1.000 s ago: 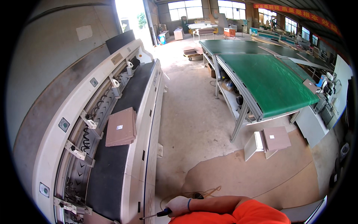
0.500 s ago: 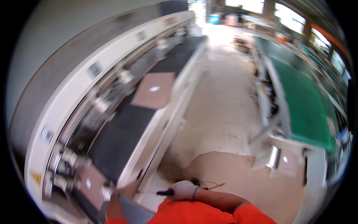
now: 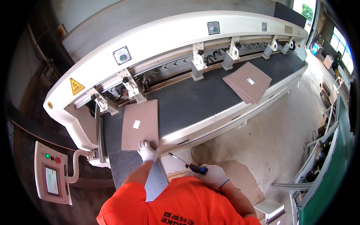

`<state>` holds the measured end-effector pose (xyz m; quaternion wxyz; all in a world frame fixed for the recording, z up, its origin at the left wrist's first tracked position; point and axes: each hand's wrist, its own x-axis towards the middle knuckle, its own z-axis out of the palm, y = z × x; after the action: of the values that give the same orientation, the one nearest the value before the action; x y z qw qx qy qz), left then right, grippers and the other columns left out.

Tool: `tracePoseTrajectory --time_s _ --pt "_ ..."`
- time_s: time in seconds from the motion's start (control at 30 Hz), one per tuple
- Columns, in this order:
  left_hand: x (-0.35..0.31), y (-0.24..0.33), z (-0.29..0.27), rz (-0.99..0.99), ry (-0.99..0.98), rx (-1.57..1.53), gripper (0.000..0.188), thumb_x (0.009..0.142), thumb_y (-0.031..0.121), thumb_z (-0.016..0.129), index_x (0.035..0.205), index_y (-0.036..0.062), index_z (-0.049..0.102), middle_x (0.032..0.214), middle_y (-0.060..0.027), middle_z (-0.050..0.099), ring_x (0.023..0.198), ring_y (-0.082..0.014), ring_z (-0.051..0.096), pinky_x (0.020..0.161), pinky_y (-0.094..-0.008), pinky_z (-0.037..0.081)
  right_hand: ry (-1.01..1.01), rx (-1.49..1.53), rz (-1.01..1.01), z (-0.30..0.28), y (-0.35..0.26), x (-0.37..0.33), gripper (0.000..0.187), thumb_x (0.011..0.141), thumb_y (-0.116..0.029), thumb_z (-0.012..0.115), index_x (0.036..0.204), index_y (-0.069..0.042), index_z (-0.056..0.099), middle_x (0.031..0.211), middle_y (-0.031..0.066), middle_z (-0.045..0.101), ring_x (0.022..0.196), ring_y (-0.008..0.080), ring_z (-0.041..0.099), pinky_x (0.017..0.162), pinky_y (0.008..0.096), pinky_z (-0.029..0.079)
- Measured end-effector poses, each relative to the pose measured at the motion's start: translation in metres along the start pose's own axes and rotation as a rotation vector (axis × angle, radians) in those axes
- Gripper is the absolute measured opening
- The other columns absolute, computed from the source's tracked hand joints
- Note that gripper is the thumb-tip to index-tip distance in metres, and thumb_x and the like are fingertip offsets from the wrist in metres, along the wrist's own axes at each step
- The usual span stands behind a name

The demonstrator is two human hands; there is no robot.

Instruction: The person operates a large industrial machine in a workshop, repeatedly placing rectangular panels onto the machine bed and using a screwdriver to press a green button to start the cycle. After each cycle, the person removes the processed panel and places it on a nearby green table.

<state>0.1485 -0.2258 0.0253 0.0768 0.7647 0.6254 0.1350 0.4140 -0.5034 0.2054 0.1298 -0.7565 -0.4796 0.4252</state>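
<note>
My left hand (image 3: 149, 151), in a white glove, rests on the near edge of a brown flat board (image 3: 139, 125) with a small white label, its fingertips spread on the top face. That board lies on the dark machine bed (image 3: 183, 112), its far edge close to two clamp blocks. My right hand (image 3: 213, 176), also gloved, is closed around the handle of a screwdriver (image 3: 195, 168) with a dark and blue grip. The metal shaft points up and left, toward the machine's front edge, apart from the board.
A stack of similar brown boards (image 3: 248, 82) lies farther right on the bed. A long white beam (image 3: 168, 37) with clamps spans behind it. A control panel (image 3: 52, 174) stands at left. A green-topped table (image 3: 333, 168) stands at right, with floor between.
My view has swung left, bringing the machine across the front and the control panel into sight. My left hand stays at the board's near edge, and the right keeps the screwdriver.
</note>
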Motion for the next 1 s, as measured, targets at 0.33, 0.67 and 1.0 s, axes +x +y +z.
tracePoseTrajectory --time_s 0.33,0.67,1.0 --pt "0.015 -0.200 -0.089 -0.208 0.026 0.182 0.082 0.093 0.049 0.070 0.160 0.0048 0.048 0.164 -0.0282 0.045 0.151 -0.0448 0.044 0.128 -0.0569 0.030 -0.094 -0.050 -0.035 0.007 -0.004 0.051 0.058 0.094 -0.066 0.068 0.118 -0.013 0.076 0.106 0.0198 0.079 0.105 0.0417 0.075 0.093 0.0498 0.057" --pt "0.125 -0.093 0.004 -0.377 0.218 -0.015 0.099 0.084 0.067 0.080 0.154 0.0043 0.050 0.146 -0.0230 0.060 0.142 -0.0411 0.050 0.124 -0.0548 0.033 0.259 0.040 0.202 -0.016 0.003 0.108 0.050 0.093 -0.057 0.071 0.108 -0.010 0.078 0.099 0.0217 0.079 0.096 0.0429 0.076 0.085 0.0534 0.059" --pt "0.174 0.050 -0.005 0.323 -0.300 -0.041 0.108 0.088 0.075 0.071 0.160 -0.0011 0.045 0.167 -0.0265 0.044 0.162 -0.0474 0.029 0.133 -0.0659 0.014 0.389 -0.030 0.300 0.022 0.066 0.188 0.052 0.095 -0.055 0.071 0.107 -0.006 0.079 0.103 0.0258 0.078 0.101 0.0471 0.074 0.089 0.0558 0.058"
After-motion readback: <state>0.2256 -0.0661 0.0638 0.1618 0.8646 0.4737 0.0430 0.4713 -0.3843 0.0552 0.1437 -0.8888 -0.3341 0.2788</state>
